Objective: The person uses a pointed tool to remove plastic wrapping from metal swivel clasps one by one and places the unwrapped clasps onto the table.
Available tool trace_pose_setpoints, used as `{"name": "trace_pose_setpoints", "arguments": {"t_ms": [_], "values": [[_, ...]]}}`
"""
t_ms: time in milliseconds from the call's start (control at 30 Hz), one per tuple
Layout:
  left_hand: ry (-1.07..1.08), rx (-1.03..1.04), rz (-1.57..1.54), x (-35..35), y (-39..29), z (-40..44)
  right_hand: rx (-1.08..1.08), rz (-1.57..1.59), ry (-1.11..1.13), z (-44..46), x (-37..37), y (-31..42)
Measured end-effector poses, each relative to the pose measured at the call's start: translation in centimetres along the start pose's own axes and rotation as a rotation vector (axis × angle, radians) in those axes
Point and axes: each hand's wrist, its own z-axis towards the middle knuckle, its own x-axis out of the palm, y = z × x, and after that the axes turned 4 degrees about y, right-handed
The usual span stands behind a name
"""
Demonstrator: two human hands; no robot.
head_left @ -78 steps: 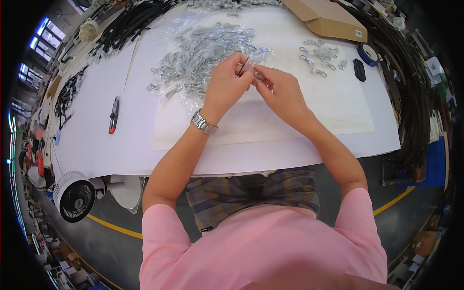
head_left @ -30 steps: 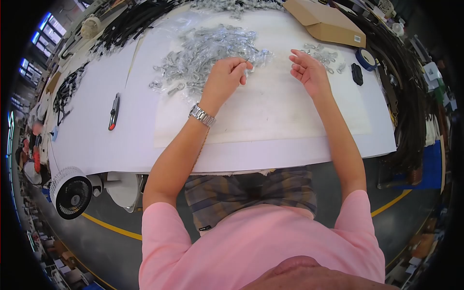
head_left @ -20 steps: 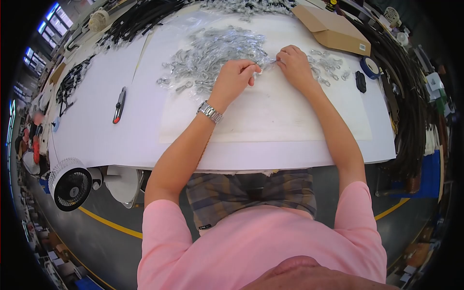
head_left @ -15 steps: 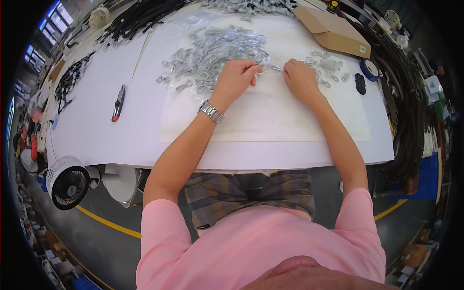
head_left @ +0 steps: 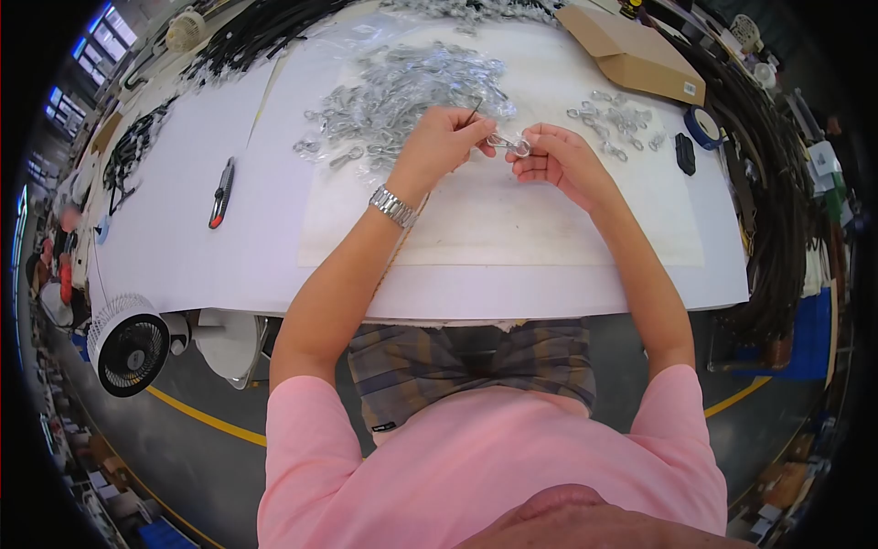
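Observation:
My left hand (head_left: 445, 146), with a metal watch at the wrist, pinches a thin dark stick-like tool (head_left: 474, 112) whose tip points up. Between my two hands is a small silver snap hook (head_left: 508, 144); my right hand (head_left: 565, 165) grips its ring end between thumb and fingers. Its other end meets my left fingertips, and I cannot tell whether they hold it too. Behind my left hand spreads a big heap of silver hooks in clear plastic (head_left: 412, 87). A smaller group of hooks (head_left: 615, 123) lies beyond my right hand.
A utility knife (head_left: 221, 194) lies at the left of the white table (head_left: 229, 274). To the right are a cardboard box (head_left: 636, 55), a blue tape roll (head_left: 702, 128) and a black object (head_left: 684, 154). A fan (head_left: 135, 352) stands at the front left edge.
My right hand has moved left and slightly nearer to me, its fingers turned toward my left hand. The snap hook now shows clearly between both hands. The dark tool points more upward.

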Motion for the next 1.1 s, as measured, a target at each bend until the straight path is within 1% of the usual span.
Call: {"name": "trace_pose_setpoints", "arguments": {"t_ms": [100,200,300,400,500,600,700,800,900,1000,1100], "values": [[-0.146,0.144,0.267,0.7,-0.5,-0.3,0.042,0.156,0.009,-0.3,1.0,0.7],[-0.178,0.249,0.209,1.5,-0.5,-0.6,0.009,0.031,-0.026,0.2,1.0,-0.7],[-0.141,0.224,0.152,1.5,-0.4,-0.4,-0.090,-0.098,-0.093,0.1,0.9,-0.9],[-0.061,0.037,-0.125,1.2,-0.8,-0.7,-0.162,-0.076,-0.157,-0.2,1.1,-0.3],[-0.051,0.077,-0.190,1.0,-0.6,-0.4,-0.214,-0.119,-0.189,-0.3,1.2,0.1],[0.043,0.077,-0.306,0.9,-0.1,-0.4,-0.242,-0.221,-0.273,-0.5,2.1,0.7],[0.036,0.059,-0.265,1.2,0.0,-0.6,-0.370,-0.251,-0.307,-0.3,2.0,0.2],[0.103,0.005,-0.376,1.3,0.5,-0.3,-0.418,-0.363,-0.364,-0.8,2.5,0.6],[0.243,-0.098,-0.474,1.3,0.4,-0.3,-0.436,-0.437,-0.437,-1.3,3.0,1.2],[0.322,-0.119,-0.476,1.8,0.0,-0.5,-0.440,-0.570,-0.533,-1.7,3.2,1.7],[0.368,-0.103,-0.485,1.9,0.5,-0.4,-0.499,-0.477,-0.499,-2.0,3.1,2.4]]}}
